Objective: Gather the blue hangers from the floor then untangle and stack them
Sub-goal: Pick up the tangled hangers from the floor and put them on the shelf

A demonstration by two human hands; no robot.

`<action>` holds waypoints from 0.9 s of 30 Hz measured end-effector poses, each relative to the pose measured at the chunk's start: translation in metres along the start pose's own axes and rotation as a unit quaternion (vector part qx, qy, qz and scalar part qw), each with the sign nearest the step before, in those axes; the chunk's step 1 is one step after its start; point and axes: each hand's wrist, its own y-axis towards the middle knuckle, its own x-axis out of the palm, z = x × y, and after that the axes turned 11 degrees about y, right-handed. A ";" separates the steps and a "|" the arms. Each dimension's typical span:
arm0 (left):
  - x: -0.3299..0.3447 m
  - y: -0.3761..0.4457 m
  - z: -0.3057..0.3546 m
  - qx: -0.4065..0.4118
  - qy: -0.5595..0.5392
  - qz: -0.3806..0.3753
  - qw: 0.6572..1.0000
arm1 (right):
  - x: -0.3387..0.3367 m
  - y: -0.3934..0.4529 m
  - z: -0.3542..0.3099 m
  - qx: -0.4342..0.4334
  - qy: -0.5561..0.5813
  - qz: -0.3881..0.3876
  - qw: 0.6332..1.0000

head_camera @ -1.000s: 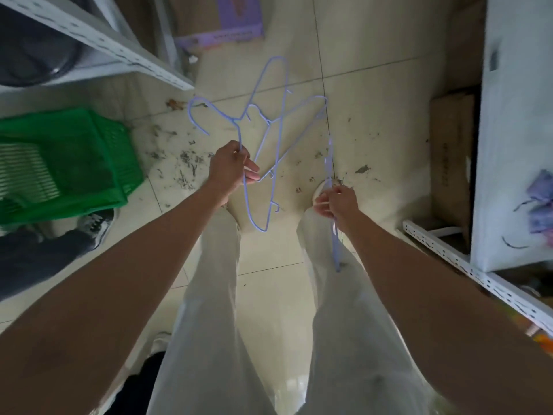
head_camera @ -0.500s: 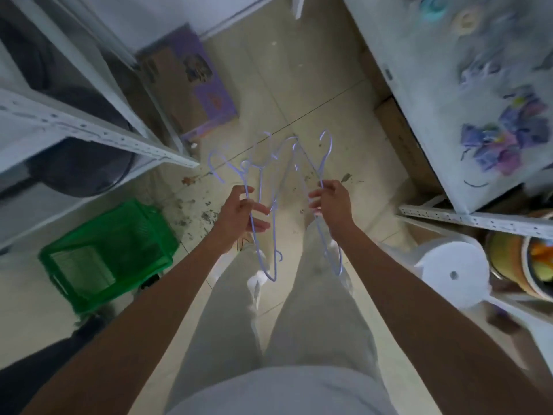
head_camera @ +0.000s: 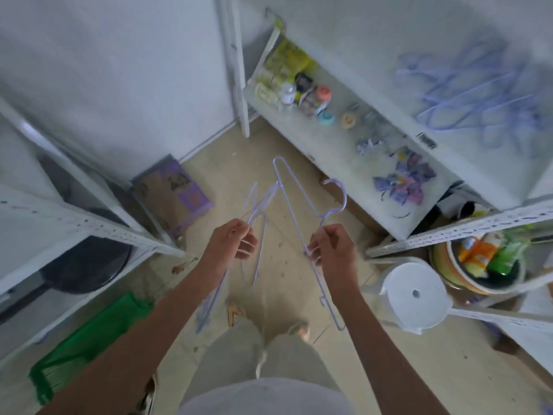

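My right hand grips one thin blue hanger near its neck; the hook curls up to the right of it and one arm hangs down past my wrist. In my left hand is a blurred bunch of blue hangers, their ends trailing down beside my left forearm. The two sets are held apart above the tiled floor, in front of my legs. A tangled pile of blue hangers lies on the white shelf top at the upper right.
White metal shelving stands on both sides. The right shelf carries bottles, small items and purple cloth scraps. A white paper roll and a bowl of packets sit lower right. A green basket and a purple box are on the left.
The view has lifted from the floor toward the wall and shelves. My hands have moved apart, and the right hand's hanger has come away from the bunch in the left hand.
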 end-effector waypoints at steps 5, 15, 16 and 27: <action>0.042 -0.024 0.048 0.032 -0.015 0.007 0.999 | -0.046 -0.016 -0.032 -0.032 -0.009 0.032 0.999; 0.117 -0.011 0.124 0.114 0.055 -0.032 0.991 | -0.146 0.007 -0.065 -0.025 0.039 0.080 0.996; 0.123 -0.008 0.129 0.121 0.064 -0.043 0.990 | -0.151 0.012 -0.070 -0.025 0.029 0.086 0.996; 0.170 0.114 0.270 0.275 0.122 -0.097 0.949 | -0.184 0.118 -0.150 -0.095 0.001 0.120 0.988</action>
